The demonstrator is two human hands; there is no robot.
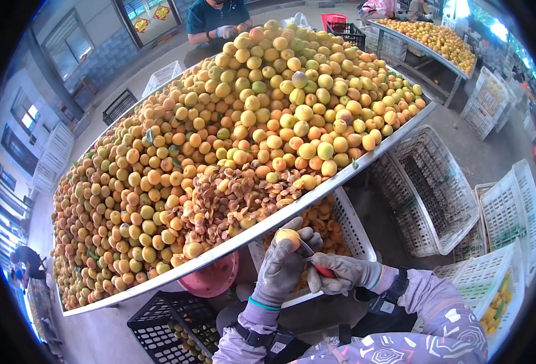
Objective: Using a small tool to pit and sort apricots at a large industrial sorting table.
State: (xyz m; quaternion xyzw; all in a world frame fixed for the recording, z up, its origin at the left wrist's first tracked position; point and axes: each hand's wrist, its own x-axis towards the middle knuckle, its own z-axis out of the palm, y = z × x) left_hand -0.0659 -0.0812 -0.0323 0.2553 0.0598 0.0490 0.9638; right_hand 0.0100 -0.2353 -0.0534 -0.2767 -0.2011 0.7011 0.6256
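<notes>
My left hand (278,270), in a grey work glove, grips a yellow apricot (288,236) above the table's near edge. In my right hand (347,273), also gloved, is a small tool with a red handle (325,271). Its thin curved metal end (305,246) reaches to the apricot, and the contact is partly hidden by my fingers. Under my hands stands a white plastic crate (356,227) holding apricot halves (329,223). Brown apricot pits (222,207) lie heaped on the table near its metal rim (268,223), below a large mound of whole apricots (249,118).
A black crate (154,325) with small dark fruit or pits and a pink basin (213,275) sit below the table. White crates (431,191) stack at right, one with yellow fruit (500,302). Across the table sits a gloved person (218,22). Another apricot table (431,41) stands behind.
</notes>
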